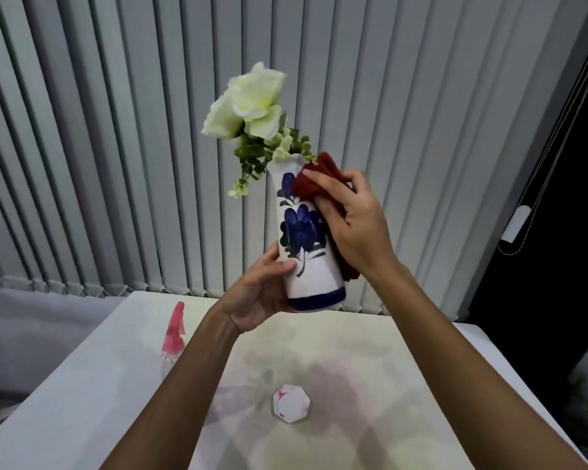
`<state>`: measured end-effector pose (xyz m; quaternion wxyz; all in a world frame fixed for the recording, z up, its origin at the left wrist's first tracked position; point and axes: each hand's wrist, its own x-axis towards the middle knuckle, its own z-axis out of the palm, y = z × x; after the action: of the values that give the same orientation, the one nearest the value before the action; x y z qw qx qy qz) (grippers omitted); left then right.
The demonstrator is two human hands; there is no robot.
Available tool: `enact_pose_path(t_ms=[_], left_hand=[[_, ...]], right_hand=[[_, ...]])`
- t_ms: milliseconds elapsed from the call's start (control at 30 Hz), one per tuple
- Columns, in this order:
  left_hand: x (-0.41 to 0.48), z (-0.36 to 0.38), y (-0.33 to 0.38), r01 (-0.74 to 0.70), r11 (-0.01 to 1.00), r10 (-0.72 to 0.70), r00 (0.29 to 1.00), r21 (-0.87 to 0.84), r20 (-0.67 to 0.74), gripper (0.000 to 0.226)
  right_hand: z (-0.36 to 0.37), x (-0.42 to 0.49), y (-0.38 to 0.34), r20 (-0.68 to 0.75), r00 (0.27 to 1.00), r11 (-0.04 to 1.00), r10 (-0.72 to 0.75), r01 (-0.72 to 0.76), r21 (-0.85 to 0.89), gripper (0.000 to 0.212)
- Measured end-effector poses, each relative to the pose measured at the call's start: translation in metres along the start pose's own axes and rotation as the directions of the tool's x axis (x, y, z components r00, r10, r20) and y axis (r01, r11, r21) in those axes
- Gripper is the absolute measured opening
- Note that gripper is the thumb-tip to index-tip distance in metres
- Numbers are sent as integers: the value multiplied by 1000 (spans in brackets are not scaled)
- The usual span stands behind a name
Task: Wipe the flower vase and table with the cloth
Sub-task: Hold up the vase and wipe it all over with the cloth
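A tall white vase (306, 245) with blue painted flowers and a blue base band is held up in the air above the table (370, 351). White flowers (252, 100) and green sprigs stick out of its top. My left hand (262, 293) grips the vase near its bottom. My right hand (350, 225) presses a dark red cloth (316, 179) against the vase's upper right side, near the rim. More of the cloth hangs down behind my right wrist.
A spray bottle with a pink top (174, 330) stands at the table's left. A small white octagonal dish (291, 403) with pink marks lies near the table's middle. Grey vertical blinds (116, 130) hang behind; a dark opening is at the right.
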<state>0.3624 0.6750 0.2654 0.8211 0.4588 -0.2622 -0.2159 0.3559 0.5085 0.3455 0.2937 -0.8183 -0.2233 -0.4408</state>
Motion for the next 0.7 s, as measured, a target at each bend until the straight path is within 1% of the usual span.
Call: enact_pose_path(t_ms=[100,200,300,367,433,533,600,633,700], left_hand=[[2,-4,-3,-6,999,8,999,51,-37,86],[3,-5,-2,-12,997,20,994,73,-110,91],[3,-9,1,-12,997,26,986,80,-167,104],[0,-10,5,11,994,10,983,108,-185,108],[-1,-9,7,28,993,-8,986,118,-168,100],[-2,-5,9,30,997,-23,995,66,-101,89],[-1,-2,9,-4,1000,5,999,18,-48,81],[-1,0,8,-16,1000,17,999,21,-33,80],[1,2,5,-28,999,29,999,43,-42,88]], right_hand=[[-1,-18,1,18,999,998,-50,49,48,34],[2,-56,6,49,991,989,-124,119,91,31],[5,-90,15,95,984,981,-153,139,133,28],[4,-101,21,110,977,980,-181,170,101,27],[3,-96,24,81,979,981,-190,186,46,27],[-1,-67,16,18,993,993,-120,120,20,29],[-5,-41,8,-20,996,996,-90,90,-10,32],[-6,-30,4,-29,997,997,-73,72,-15,33],[-6,-12,-1,-38,999,1000,-24,23,-5,33]])
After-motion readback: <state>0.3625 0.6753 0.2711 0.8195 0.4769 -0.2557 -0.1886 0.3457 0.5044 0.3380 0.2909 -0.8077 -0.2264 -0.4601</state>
